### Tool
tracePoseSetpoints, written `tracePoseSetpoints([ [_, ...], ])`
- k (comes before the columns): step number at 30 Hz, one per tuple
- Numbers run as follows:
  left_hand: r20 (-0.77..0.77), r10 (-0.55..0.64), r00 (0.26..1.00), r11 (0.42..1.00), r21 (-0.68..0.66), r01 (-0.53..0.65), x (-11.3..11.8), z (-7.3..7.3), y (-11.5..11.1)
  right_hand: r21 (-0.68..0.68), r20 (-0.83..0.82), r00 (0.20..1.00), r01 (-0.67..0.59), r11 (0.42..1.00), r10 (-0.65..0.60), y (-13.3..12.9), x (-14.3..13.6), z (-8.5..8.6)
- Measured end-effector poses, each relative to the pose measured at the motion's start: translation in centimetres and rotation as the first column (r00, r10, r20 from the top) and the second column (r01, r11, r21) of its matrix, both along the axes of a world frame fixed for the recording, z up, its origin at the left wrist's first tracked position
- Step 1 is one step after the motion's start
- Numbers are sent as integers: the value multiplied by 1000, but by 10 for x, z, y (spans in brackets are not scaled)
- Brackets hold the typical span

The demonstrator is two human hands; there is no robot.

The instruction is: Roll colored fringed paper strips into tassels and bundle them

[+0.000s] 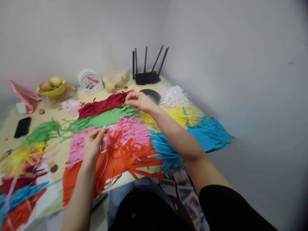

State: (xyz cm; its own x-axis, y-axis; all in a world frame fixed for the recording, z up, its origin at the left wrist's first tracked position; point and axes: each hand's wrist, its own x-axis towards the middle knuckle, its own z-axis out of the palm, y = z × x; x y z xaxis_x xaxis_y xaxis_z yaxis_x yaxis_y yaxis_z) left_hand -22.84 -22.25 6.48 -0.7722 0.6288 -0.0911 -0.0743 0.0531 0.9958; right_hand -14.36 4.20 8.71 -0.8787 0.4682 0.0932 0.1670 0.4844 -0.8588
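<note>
My left hand [93, 141] is closed in a pinch on a thin white string [105, 165], above the pink fringed paper [77, 144]. The string trails down over the orange fringed paper [79, 175], and a loop of it lies farther right. Farther back, my right hand [137, 101] has its fingertips pressed together beside the dark red fringed paper [103, 105] and the green fringed paper [108, 117]. What sits between those fingertips is too small to make out. Yellow fringed paper [175, 115] and blue fringed paper [209, 134] lie under and beyond my right forearm.
A black router [147, 78] with upright antennas stands in the back corner. Along the wall are a yellow fruit bowl [51, 92] and a white coaster holder [92, 86]. A black phone [22, 127] lies left, above mixed fringe strips [21, 186]. White fringe [175, 96] lies back right.
</note>
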Motion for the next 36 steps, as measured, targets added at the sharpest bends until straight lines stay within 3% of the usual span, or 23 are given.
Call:
tracePoseSetpoints([
  [2, 4, -25, 1000, 999, 49, 24, 8, 6, 0, -280, -264, 937, -302, 911, 230, -52, 2, -1],
  [4, 64, -93, 994, 992, 93, 87, 17, 12, -5, -379, -397, 864, -461, 802, 308, -92, 5, -2],
  [7, 177, -168, 970, 977, 163, 140, 26, 18, -20, -448, -392, 839, -533, 718, 378, -122, 8, -4],
  [10, 224, -162, 961, 972, 207, 116, 31, 17, -41, -462, -307, 812, -583, 668, 497, -131, 11, -3],
  [13, 191, -116, 975, 975, 208, 76, 36, 14, -60, -273, -221, 819, -573, 773, 529, -135, 18, 2],
  [15, 154, -73, 985, 981, 190, 43, 40, 10, -70, -72, -211, 846, -513, 855, 490, -140, 23, 6],
  [17, 116, -45, 992, 987, 159, 26, 44, 7, -77, 135, -254, 856, -429, 893, 449, -149, 27, 9],
  [20, 18, -9, 1000, 992, 122, 7, 49, 5, -85, 401, -336, 843, -276, 874, 421, -165, 30, 7],
  [25, -235, 60, 970, 998, 43, -52, 53, 8, -94, 687, -376, 832, -45, 725, 407, -184, 27, -2],
  [29, -465, 64, 883, 993, -60, -103, 55, 8, -99, 801, -406, 785, 60, 595, 467, -188, 23, -10],
  [31, -574, 48, 817, 985, -109, -134, 55, 9, -101, 823, -394, 764, 45, 566, 512, -187, 21, -12],
  [33, -662, 16, 750, 978, -147, -151, 54, 10, -105, 801, -373, 766, -19, 599, 523, -184, 22, -10],
  [36, -738, -79, 671, 978, -187, -91, 50, 14, -110, 660, -316, 790, -215, 720, 525, -176, 23, -1],
])
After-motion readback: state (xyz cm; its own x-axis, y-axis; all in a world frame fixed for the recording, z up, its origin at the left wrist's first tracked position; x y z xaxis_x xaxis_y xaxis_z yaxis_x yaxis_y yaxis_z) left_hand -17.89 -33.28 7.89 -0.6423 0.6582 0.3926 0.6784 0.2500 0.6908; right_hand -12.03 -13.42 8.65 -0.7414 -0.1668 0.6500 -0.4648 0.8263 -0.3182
